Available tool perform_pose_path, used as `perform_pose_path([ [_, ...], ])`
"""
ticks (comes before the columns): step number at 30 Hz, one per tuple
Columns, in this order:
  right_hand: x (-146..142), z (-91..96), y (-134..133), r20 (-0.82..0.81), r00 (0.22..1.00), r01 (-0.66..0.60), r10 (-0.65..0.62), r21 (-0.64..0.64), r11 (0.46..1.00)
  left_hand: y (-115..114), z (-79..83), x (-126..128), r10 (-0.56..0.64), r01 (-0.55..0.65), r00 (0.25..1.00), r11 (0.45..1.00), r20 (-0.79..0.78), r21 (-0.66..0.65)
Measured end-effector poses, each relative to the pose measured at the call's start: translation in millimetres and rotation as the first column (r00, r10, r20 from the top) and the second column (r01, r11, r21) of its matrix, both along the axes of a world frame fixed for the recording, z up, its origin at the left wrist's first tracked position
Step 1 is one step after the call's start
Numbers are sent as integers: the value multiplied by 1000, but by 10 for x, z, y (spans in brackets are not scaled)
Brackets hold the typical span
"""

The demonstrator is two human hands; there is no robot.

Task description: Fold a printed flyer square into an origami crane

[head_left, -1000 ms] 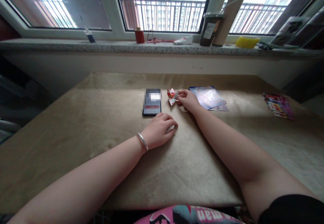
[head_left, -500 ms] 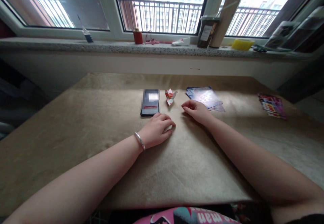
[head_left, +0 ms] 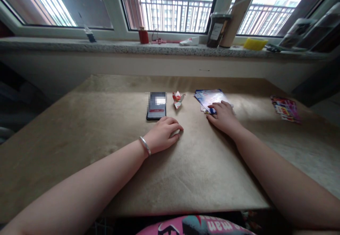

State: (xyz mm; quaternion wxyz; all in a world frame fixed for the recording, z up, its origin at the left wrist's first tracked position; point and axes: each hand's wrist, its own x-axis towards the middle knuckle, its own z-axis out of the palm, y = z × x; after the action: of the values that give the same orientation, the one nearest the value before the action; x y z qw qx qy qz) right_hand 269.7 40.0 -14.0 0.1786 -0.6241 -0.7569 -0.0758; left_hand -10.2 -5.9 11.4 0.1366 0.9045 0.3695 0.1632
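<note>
My left hand (head_left: 165,133) rests on the tan table (head_left: 79,129) just below a dark phone (head_left: 156,105), its fingers curled loosely under with nothing visible in them; a silver bracelet circles the wrist. My right hand (head_left: 223,116) lies with fingers spread on the near corner of a small stack of bluish paper sheets (head_left: 209,97). Between the phone and the sheets stands a small folded red-and-white paper figure (head_left: 178,99), untouched by either hand.
A colourful printed packet (head_left: 285,108) lies at the table's right. The stone windowsill (head_left: 119,47) behind holds a red cup (head_left: 143,36), a dark jar (head_left: 215,30), a cardboard tube (head_left: 233,15) and a yellow object (head_left: 254,44).
My right hand let go of the folded paper figure, drew back, then moved right onto the stack of paper sheets. The left hand stayed in place.
</note>
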Motion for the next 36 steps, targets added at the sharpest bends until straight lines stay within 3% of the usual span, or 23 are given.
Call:
perform_pose_path([
  [6,-40,129,-69,42,999,31,-26,-141,990,1,-1,-1,-6,6,1000,1000,4,-6],
  [16,-145,288,-206,220,975,62,-42,-86,994,0,-6,-10,-15,15,1000,1000,21,-3],
  [24,-209,309,-271,239,960,-122,148,-123,985,-8,25,-9,-20,20,1000,1000,-5,0],
  [31,-205,311,-274,213,966,-132,145,-78,988,-3,10,-14,-18,18,1000,1000,-1,-7],
  [36,-151,280,-194,216,975,-51,59,-44,998,-2,-1,-5,-28,28,999,1000,16,0],
])
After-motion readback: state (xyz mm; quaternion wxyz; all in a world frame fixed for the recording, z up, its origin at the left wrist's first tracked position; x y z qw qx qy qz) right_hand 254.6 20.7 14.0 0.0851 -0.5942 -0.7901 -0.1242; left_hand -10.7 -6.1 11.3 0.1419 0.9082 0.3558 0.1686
